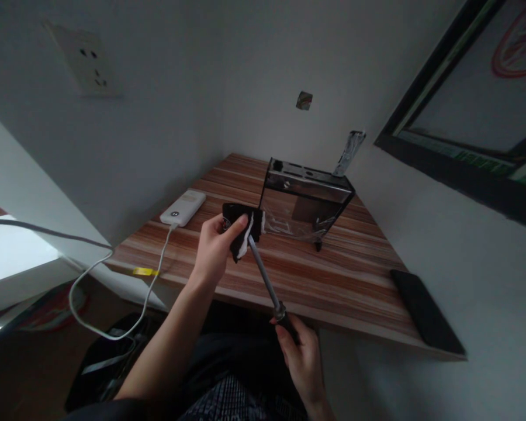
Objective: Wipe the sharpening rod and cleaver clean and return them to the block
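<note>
From my remote seat, the relation I read most closely is the line between the two hands. The left hand (214, 248), at the centre of the frame, pinches a small black piece (242, 211) with a ragged white edge (244, 245), its thumb laid over the near face. The right hand (301, 351), at lower centre-right, is wrapped around the dark handle (290, 329) of a tool with a straight metal shaft (265, 275). I see that shaft slant from the right hand toward the upper left, its far end meeting the black piece just beside the white edge (I take it as contact, though the dim light leaves the very tip hard to judge). So the black piece lies up and to the left of the right hand, along the tool's long axis, and the left hand is much the nearer of the two to the meeting point.

Both hands work at the near edge of the wood-grain bench (355, 283). Just behind the black piece, right of centre, I have a black-framed stand (309, 175) with clear film on it. A white device (184, 207) with a cable (163, 251) sits to the left; a dark flat slab (427, 313) lies at lower right.
</note>
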The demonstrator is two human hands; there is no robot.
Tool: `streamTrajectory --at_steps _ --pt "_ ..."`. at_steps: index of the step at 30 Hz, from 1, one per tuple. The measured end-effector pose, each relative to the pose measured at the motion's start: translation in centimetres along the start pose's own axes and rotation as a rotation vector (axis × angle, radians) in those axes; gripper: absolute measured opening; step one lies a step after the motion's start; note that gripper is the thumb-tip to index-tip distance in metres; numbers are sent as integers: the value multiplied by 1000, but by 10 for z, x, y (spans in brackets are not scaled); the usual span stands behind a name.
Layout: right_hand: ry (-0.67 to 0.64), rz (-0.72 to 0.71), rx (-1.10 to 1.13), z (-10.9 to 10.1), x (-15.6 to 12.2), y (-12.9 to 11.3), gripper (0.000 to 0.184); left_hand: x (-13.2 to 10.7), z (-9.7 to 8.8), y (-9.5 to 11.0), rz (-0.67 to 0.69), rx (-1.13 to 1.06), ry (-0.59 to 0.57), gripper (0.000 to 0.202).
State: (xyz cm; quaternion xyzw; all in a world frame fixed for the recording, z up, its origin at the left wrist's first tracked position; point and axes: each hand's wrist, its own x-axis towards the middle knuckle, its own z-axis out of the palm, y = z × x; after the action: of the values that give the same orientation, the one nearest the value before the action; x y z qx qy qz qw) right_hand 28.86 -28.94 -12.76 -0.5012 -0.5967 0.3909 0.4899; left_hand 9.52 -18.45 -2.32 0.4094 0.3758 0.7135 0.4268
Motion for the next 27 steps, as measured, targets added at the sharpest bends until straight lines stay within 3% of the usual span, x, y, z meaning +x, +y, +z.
streamTrajectory --at_steps 9,18,27 --pt "-18 32 11 -2 -2 5 36 8 -1 4 31 -28 51 30" --pt "62 15 -13 -1 -3 5 35 5 2 7 -22 -117 91 34" --pt "8 101 36 2 -8 12 36 0 2 -2 -42 -94 69 33"
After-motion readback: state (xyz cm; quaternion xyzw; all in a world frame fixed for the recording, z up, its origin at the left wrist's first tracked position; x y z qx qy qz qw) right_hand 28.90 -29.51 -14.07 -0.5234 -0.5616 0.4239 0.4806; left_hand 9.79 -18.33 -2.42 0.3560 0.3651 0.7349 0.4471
